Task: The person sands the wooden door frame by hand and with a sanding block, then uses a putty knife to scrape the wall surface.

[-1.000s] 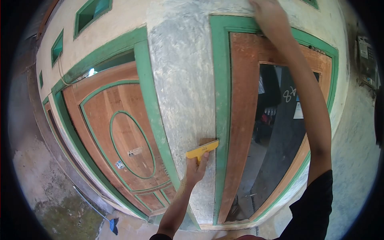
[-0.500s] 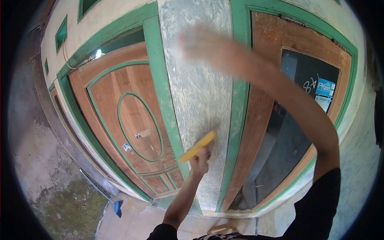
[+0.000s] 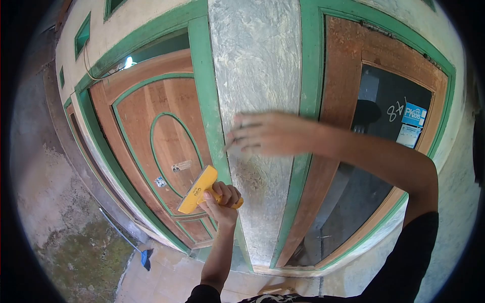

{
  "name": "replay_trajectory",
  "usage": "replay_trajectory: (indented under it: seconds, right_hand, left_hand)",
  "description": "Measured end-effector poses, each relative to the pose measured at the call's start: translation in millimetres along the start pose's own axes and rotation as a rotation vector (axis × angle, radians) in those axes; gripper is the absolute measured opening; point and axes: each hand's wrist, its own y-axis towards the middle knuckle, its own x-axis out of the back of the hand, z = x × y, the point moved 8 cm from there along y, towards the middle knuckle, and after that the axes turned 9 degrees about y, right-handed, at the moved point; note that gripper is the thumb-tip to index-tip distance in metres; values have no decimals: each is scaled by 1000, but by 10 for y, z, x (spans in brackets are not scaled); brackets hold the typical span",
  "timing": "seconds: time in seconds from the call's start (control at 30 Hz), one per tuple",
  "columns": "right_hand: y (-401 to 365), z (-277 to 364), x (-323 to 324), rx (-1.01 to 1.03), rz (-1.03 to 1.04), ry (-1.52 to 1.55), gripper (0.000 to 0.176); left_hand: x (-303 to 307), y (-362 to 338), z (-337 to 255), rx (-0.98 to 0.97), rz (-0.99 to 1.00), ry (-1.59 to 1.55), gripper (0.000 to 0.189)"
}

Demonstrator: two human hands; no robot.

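Observation:
My left hand (image 3: 222,204) is wrapped round the handle of a yellow scraper (image 3: 199,191), whose wide blade edge points to the lower left, in front of the wooden door. My right hand (image 3: 268,134), a little blurred, is in front of the grey-white mottled wall strip (image 3: 257,60), fingers apart and pointing left. Whether its fingers touch the wall is not clear. A darker rough patch (image 3: 250,177) shows on the strip below this hand.
A wooden door (image 3: 146,101) with green trim stands left of the strip. To the right is a wood-framed glass pane (image 3: 379,101) with stickers. A blue-headed broom (image 3: 146,258) lies on the ground at lower left.
My right hand has moved down along the wall strip. The yellow scraper in my left hand has shifted left, away from the strip, and turned so its broad face shows.

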Motion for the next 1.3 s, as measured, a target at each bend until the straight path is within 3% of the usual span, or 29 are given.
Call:
replay_trajectory:
  seconds: [0.07,0.1,0.13,0.17,0.2,0.3,0.4,0.43,0.47,0.53,0.57,0.63,0.67,0.77,0.83,0.93,0.97,1.03,1.07,1.1,1.17,1.23,1.27,1.3]
  right_hand:
    - [-23,-585,620,-47,-489,53,28]
    - [-3,-874,1025,-103,-550,-135,23]
    - [-77,-1305,1258,-396,-609,-159,19]
    - [-70,-1286,1357,-398,-607,-158,19]
    - [-48,-1325,1419,-531,-521,-249,18]
    - [122,-847,983,-172,-632,-260,12]
    - [214,-238,215,57,-221,28,11]
    - [108,-155,267,226,-308,-38,11]
    - [114,-533,510,62,-343,50,6]
    - [-186,-1715,1092,-337,-575,387,24]
    - [-410,-1876,1401,-340,-577,387,24]
    - [-910,-1760,2326,-522,-782,-731,26]
    - [-878,-1692,2313,-523,-765,-747,26]
    - [-920,-1799,1805,-1207,-661,-134,34]
    - [-343,-1104,1483,-167,-543,-422,25]
    - [-597,-1383,1808,-293,-403,-462,30]
    - [-899,-1553,2028,-441,-464,-520,33]
    - [-1639,-1685,2538,-900,-603,-555,29]
    - [-1986,-1690,2707,-1223,-675,-519,26]
    - [-2059,-1646,2632,-1218,-664,-519,26]
    - [-2006,-1346,2318,-1074,-358,-1272,38]
    - [-1829,-1280,2055,-751,-591,-811,38]
    - [-1753,-1299,2069,-764,-586,-824,38]
    - [-1572,-1275,2035,-566,-516,-732,37]
  left_hand:
    - [-63,21,-4,20,14,2,44]
    - [-96,2,35,25,17,0,44]
    - [-145,-36,148,95,42,20,44]
    - [-177,-73,245,162,64,41,44]
    - [-272,-101,245,136,180,32,44]
    - [-321,-216,252,55,245,24,40]
    - [-243,-257,228,39,237,-32,39]
    - [-207,-253,233,51,230,-87,38]
    - [-189,-239,216,42,230,-83,38]
    - [-188,-235,254,116,234,-50,36]
    - [-196,-231,222,119,236,-49,36]
    - [-280,-220,298,241,297,104,35]
    - [-303,-223,321,242,308,85,35]
    - [-446,-287,511,350,385,101,31]
    - [-581,-284,541,321,453,122,30]
    - [-657,-343,637,349,479,135,28]
    - [-661,-359,672,374,485,128,26]
    - [-718,-377,652,381,491,108,26]
    - [-721,-400,640,391,492,99,26]
    - [-739,-400,645,395,486,90,26]
    - [-836,-382,637,371,476,62,31]
    - [-1021,-368,631,377,496,44,31]
    - [-1119,-368,628,376,516,36,31]
    - [-1204,-389,650,377,536,32,31]
